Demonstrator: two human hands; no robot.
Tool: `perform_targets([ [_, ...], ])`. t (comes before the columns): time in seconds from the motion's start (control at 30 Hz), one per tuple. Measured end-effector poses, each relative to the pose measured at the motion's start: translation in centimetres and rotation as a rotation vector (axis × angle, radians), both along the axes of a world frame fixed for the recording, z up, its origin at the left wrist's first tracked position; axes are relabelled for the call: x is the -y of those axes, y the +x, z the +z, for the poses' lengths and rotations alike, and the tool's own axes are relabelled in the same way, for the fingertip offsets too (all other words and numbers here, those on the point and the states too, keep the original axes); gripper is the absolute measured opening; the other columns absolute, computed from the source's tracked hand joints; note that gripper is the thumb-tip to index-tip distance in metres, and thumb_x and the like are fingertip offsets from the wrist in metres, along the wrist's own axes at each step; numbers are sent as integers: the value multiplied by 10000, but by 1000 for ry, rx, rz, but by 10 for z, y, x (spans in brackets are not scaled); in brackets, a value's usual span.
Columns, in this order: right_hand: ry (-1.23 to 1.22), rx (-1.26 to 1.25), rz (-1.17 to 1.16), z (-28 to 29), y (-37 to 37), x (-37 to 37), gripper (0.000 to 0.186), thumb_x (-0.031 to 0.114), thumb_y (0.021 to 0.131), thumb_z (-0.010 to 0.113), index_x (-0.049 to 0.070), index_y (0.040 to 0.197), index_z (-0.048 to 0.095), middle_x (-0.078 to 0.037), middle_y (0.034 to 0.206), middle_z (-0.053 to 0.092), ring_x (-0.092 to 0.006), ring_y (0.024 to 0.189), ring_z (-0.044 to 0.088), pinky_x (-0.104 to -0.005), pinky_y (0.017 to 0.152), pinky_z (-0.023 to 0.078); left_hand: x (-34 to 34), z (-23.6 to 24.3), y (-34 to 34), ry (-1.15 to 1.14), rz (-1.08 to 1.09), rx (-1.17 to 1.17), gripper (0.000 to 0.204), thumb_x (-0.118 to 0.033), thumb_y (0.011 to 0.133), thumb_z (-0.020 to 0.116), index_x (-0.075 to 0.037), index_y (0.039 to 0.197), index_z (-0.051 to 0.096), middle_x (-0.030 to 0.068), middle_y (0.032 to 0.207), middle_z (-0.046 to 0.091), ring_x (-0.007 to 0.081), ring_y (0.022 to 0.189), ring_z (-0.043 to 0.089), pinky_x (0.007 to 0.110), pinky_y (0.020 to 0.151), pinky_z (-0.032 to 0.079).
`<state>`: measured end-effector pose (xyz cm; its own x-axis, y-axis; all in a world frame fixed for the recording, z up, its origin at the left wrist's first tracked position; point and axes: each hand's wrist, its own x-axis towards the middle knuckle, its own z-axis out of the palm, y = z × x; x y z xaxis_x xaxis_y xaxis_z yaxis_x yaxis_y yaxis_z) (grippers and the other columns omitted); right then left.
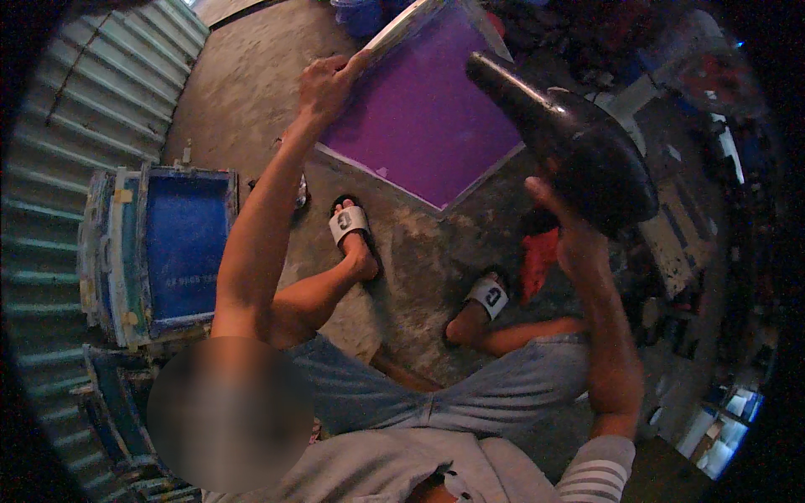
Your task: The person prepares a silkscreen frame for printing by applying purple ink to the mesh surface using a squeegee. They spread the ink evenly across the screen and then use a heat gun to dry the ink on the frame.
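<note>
My left hand (325,88) is closed round the left edge of a screen-printing frame (423,109) with purple mesh. The frame is held tilted in front of me, one corner pointing down toward the floor. In my right hand (572,225) is a black hair dryer (587,147), its narrow nozzle angled up and left over the frame's right side. The dryer's body covers part of that side. Its handle is mostly hidden, and my thumb shows along the near side.
Several frames with blue mesh (189,251) lean at the left by a corrugated metal wall (92,126). My feet in slides rest on the concrete floor (411,277). A red-orange object (537,264) lies near my right foot. A blue bucket (356,15) stands beyond the frame. Dark clutter fills the right.
</note>
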<state>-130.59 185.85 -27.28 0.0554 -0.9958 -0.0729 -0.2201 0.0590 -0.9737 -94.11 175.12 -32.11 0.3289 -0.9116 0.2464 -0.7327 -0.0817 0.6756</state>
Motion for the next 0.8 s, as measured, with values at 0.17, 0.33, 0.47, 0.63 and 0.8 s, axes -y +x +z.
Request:
perform_targets([
  [0.17,74,-34,-25,-6,3,-3,481,194,732,831,33,1139,633,-30,1049,611,-173,962,566,-336,891,456,5,-9,7,-23,-26,-56,562,-604,856,585,-75,931,760,126,747,694,235,714,662,366,678,500],
  [0.33,-92,-181,133,3,3,-13,510,230,742,828,24,1167,634,-51,1126,610,-180,1009,569,-335,930,446,3,-9,6,31,-87,-82,482,-475,919,579,-23,982,733,68,799,699,149,719,616,311,653,486],
  [0.47,-28,-377,74,7,15,-22,548,266,754,818,24,1207,624,-70,1182,614,-189,1059,569,-337,968,428,2,-12,13,-74,-189,-57,497,-478,917,570,-14,996,728,110,779,698,193,704,638,352,661,495],
  [0.63,91,-281,101,9,3,-20,545,314,783,790,51,1229,622,-73,1219,615,-204,1096,566,-343,999,412,0,-9,8,-64,-338,-180,382,-326,911,597,-10,1105,692,106,888,710,197,788,646,337,701,502],
  [0.8,-76,-404,173,-12,-6,-28,505,290,804,766,65,1233,621,-70,1216,620,-208,1093,572,-344,990,422,22,-26,38,-485,-593,347,315,-135,869,575,-29,1144,684,154,1074,685,231,929,637,320,804,509],
])
